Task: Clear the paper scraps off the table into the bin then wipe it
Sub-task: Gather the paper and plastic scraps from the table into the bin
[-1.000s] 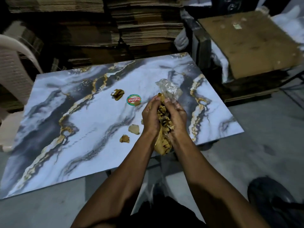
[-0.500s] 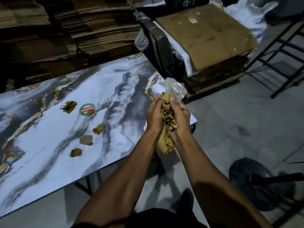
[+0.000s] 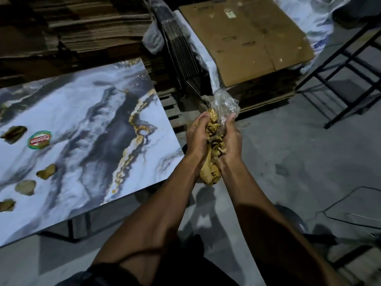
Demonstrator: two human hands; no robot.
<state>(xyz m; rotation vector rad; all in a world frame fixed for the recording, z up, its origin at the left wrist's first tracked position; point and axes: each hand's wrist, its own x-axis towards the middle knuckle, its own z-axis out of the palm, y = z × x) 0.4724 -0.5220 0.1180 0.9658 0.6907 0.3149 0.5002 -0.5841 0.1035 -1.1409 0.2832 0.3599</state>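
Observation:
A bundle of crumpled brown paper scraps (image 3: 213, 139) with a wad of clear plastic (image 3: 224, 105) on top is squeezed between both hands, held over the floor just off the table's right corner. My left hand (image 3: 196, 139) grips its left side and my right hand (image 3: 232, 139) grips its right side. On the marble-patterned table (image 3: 99, 124) several brown scraps (image 3: 47, 171) lie near the left, along with a round red and green sticker (image 3: 39, 139). No bin is in view.
Stacks of flattened cardboard (image 3: 88, 23) rise behind the table. A big cardboard box (image 3: 247, 40) sits on a pile at the back right, beside a black metal frame (image 3: 346, 65). A dark round object (image 3: 296, 219) lies on the concrete floor at lower right.
The view has swung right, and both hands have carried the bundle from above the table past its right edge to over the floor. The grip is unchanged.

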